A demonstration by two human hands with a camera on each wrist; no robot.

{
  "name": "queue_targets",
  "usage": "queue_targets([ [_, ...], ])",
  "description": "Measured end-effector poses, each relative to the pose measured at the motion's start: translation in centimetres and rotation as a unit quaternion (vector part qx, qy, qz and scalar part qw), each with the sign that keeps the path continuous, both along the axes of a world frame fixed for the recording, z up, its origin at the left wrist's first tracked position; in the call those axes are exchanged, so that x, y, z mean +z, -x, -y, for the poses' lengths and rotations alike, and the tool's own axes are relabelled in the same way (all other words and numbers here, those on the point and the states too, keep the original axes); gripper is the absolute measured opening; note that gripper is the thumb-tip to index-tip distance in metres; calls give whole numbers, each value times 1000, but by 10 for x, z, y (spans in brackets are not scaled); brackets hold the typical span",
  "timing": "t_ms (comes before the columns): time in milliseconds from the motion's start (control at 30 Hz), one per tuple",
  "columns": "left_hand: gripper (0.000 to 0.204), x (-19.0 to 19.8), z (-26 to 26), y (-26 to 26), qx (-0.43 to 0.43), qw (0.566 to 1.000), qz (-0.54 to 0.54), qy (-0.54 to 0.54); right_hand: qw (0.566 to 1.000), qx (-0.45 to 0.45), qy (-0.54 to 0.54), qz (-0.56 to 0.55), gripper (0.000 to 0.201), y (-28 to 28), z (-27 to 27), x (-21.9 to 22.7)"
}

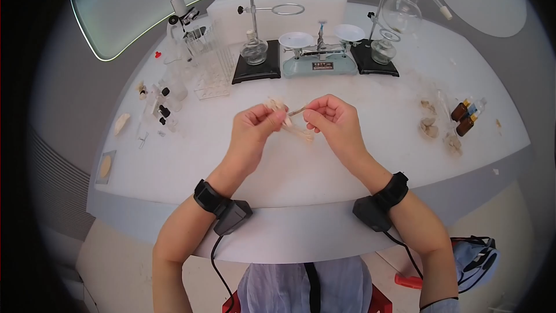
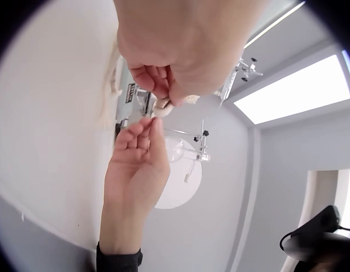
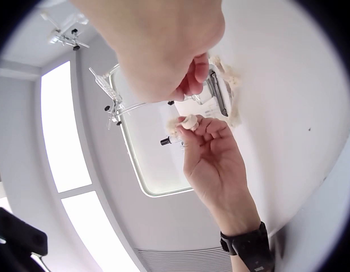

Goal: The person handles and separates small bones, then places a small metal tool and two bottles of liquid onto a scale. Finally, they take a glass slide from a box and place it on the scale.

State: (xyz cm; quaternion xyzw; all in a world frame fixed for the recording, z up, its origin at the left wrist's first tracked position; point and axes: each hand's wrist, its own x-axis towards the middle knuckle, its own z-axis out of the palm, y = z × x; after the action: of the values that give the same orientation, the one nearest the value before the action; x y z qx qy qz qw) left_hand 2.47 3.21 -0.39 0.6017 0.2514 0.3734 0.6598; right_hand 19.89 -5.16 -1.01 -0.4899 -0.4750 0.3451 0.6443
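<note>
My left hand (image 1: 253, 132) pinches a small cream, cord-like piece (image 3: 189, 122) between thumb and fingers. From its fingertips a thin brownish strip (image 1: 297, 111) runs across to my right hand (image 1: 337, 123), whose thumb and forefinger pinch its other end. In the left wrist view, my right hand (image 2: 135, 164) has its fingertips at the lower edge of the pale piece (image 2: 162, 109). Frayed cream strands (image 1: 301, 134) lie below and between the hands. Curled fingers partly hide what my left hand holds.
Behind the hands stand a balance (image 1: 320, 65), two iron stands with glass flasks, and a test tube rack (image 1: 212, 90). Small bottles (image 1: 164, 110) lie at the left. Brown bottles (image 1: 465, 124) and crumpled tan pieces (image 1: 429, 128) are at the right.
</note>
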Motion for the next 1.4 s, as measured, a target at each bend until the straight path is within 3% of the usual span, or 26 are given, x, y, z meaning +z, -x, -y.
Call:
queue_targets([
  [67,22,2,-20,8,15,997,69,34,999,-32,4,24,15,-1,0,-3],
  [133,21,0,-31,13,23,995,83,59,969,-46,77,230,16,1,2,-9],
  [167,21,-1,-34,14,29,991,98,86,969,-46,76,230,16,3,3,-11],
  [233,21,-11,-36,12,29,992,87,83,934,-66,29,349,13,7,6,-14],
  [367,21,-18,-37,9,16,993,77,87,933,-58,74,348,8,7,7,-9],
  [533,21,-18,-33,10,8,994,66,81,923,-62,-13,379,9,6,5,-15],
  [700,19,-9,-25,8,4,994,69,87,930,-79,41,356,11,8,3,-17],
  [767,19,-11,-25,8,-72,990,77,90,928,-91,52,358,12,6,3,-18],
  [867,19,-14,-26,9,-120,985,78,95,929,-82,76,352,12,8,2,-18],
  [967,20,-13,-26,12,-157,975,105,119,922,-80,30,379,11,7,3,-18],
  [1033,20,-13,-27,13,-159,971,112,136,950,-84,34,298,9,8,3,-13],
  [1133,20,-15,-27,12,-152,969,120,155,964,-140,2,227,10,8,2,-10],
  [1267,20,-17,-30,13,-173,968,109,146,976,-139,-42,162,12,6,2,-7],
  [1367,21,-17,-30,13,-189,965,99,149,980,-96,-104,136,12,5,1,-6],
  [1400,21,-17,-30,12,-189,965,99,149,991,-46,-102,76,13,5,2,-4],
])
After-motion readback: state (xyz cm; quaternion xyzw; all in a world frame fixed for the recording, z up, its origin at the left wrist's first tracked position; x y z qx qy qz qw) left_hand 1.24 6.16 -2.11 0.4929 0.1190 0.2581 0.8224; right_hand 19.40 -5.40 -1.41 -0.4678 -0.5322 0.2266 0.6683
